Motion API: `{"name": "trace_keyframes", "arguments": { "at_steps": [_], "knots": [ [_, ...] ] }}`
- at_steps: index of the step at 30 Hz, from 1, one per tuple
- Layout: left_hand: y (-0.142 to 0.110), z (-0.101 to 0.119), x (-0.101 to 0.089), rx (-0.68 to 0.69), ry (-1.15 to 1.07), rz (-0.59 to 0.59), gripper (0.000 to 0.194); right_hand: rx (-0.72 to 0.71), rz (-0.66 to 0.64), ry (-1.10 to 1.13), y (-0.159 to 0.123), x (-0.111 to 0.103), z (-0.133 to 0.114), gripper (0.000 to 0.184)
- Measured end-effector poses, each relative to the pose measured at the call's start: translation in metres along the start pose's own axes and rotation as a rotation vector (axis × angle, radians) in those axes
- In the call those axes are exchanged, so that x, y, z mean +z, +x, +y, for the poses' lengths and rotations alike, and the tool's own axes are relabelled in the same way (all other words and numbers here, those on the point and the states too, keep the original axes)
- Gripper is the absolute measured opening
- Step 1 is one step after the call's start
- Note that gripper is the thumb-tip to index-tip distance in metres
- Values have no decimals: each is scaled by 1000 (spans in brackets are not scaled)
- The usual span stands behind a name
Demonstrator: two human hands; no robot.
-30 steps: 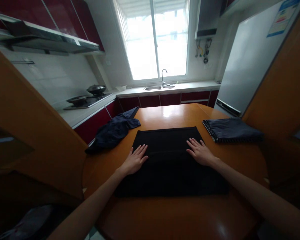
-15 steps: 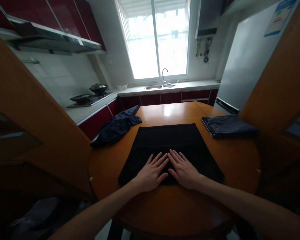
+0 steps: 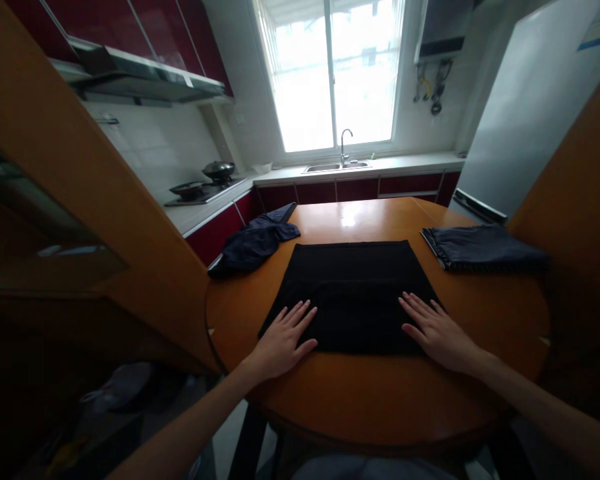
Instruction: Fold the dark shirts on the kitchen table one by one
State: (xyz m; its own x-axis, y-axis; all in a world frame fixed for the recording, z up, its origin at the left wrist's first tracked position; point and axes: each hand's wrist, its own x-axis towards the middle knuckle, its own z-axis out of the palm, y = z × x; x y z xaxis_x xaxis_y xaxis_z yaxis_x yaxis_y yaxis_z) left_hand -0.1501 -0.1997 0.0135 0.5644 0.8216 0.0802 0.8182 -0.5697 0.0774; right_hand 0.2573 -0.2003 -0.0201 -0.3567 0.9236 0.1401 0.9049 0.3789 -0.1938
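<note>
A black folded garment [image 3: 355, 293] lies flat on the wooden table [image 3: 380, 393], with a fold line running across its middle. My left hand [image 3: 284, 340] rests open on its near left corner, fingers stretched forward. On the near right side, my right hand [image 3: 437, 332] is open too, its fingertips on the black cloth. The garment's near corners are partly hidden under my hands. Which kind of garment it is, I cannot tell.
A crumpled dark blue garment [image 3: 255, 243] lies at the table's left edge. Folded grey-blue cloth [image 3: 485, 248] lies on the right. Beyond the table are a stove with pans [image 3: 219, 171], a sink [image 3: 325, 168] and a fridge [image 3: 520, 113].
My hands have slid apart from the garment's middle, the left to its left side and the right to its right side. The whole view has shifted slightly.
</note>
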Motion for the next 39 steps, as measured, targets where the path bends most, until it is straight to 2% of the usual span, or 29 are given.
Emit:
{"name": "trace_keyframes", "arguments": {
  "at_steps": [4, 7, 10, 13, 17, 21, 28, 32, 34, 39],
  "knots": [
    [-31, -31, 2, -83, -46, 1, 69, 57, 29, 21, -17, 4, 33, 64],
    [-54, -50, -1, -214, -148, 155, 62, 119, 175, 79, -31, 4, 50, 61],
    [-73, -55, -8, -384, -239, 380, 42, 183, 376, 167, -49, 0, 59, 51],
    [-83, -45, -13, -430, -319, 426, 31, 245, 464, 213, -68, -6, 60, 42],
    [-79, -29, -10, -385, -458, 376, 23, 240, 373, 329, -85, -10, 46, 37],
    [-72, -28, -5, -390, -470, 398, 26, 224, 295, 370, -90, -10, 28, 27],
    [-76, -53, 4, -356, -432, 389, 47, 241, 265, 258, -89, -19, 28, 19],
    [-77, -69, 6, -301, -348, 372, 49, 248, 332, 158, -89, -28, 25, 14],
    [-74, -73, 2, -206, -260, 374, 49, 184, 371, 121, -85, -33, 18, 11],
    [-60, -72, -14, 137, -108, 184, 45, -217, 258, 23, -71, -37, 4, 44]
  ]
}}
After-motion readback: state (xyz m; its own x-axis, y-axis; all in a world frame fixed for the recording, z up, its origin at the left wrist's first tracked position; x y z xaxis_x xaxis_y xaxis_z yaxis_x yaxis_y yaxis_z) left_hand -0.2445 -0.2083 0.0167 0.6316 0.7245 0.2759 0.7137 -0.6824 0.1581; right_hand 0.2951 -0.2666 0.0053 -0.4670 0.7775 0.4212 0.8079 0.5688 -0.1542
